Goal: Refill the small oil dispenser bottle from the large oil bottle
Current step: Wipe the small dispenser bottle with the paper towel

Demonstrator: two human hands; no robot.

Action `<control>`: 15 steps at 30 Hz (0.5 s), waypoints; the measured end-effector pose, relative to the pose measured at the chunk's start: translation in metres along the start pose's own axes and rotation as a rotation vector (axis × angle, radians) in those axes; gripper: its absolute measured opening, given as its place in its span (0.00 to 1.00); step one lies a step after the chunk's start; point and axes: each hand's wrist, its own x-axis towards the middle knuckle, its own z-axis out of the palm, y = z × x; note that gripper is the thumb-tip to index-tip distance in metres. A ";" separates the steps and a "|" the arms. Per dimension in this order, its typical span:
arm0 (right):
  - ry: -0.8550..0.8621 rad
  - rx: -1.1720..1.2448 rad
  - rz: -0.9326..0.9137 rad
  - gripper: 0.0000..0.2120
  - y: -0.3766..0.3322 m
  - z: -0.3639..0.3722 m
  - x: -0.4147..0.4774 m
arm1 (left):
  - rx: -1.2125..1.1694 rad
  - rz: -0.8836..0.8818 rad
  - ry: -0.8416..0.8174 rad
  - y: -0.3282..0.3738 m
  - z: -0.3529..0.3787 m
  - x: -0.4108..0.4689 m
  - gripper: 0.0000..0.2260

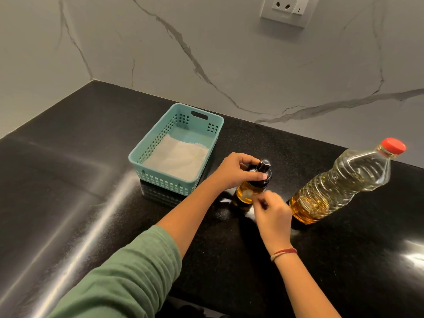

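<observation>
- Small oil dispenser bottle (249, 191): upright on the black counter (91, 180), between basket and large bottle; amber oil in its lower body, black pump top (263, 167) on.
- Left hand (231, 171): fingers curled round the black top.
- Right hand (273, 213): fingers bent against the bottle's lower side; cannot tell whether they pinch it.
- Large oil bottle (339, 182): just right of the dispenser, red cap (393, 146) on, holding yellow oil, darker at the base.
- Teal basket (165, 180): a white sheet (179, 159) lies on its floor.
</observation>
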 end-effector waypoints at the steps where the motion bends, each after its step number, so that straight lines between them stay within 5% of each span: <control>1: 0.053 0.025 -0.018 0.04 -0.002 -0.007 0.004 | -0.002 0.003 0.000 0.000 0.000 0.000 0.12; 4: 0.155 0.096 -0.036 0.03 -0.006 -0.020 0.014 | 0.001 0.008 0.005 -0.001 0.000 0.000 0.13; 10: -0.034 0.105 0.139 0.08 0.008 0.008 -0.006 | -0.006 0.002 -0.009 0.000 0.000 0.000 0.13; 15: 0.048 0.211 0.146 0.05 0.005 -0.004 0.001 | 0.006 0.001 -0.012 0.001 -0.001 -0.001 0.13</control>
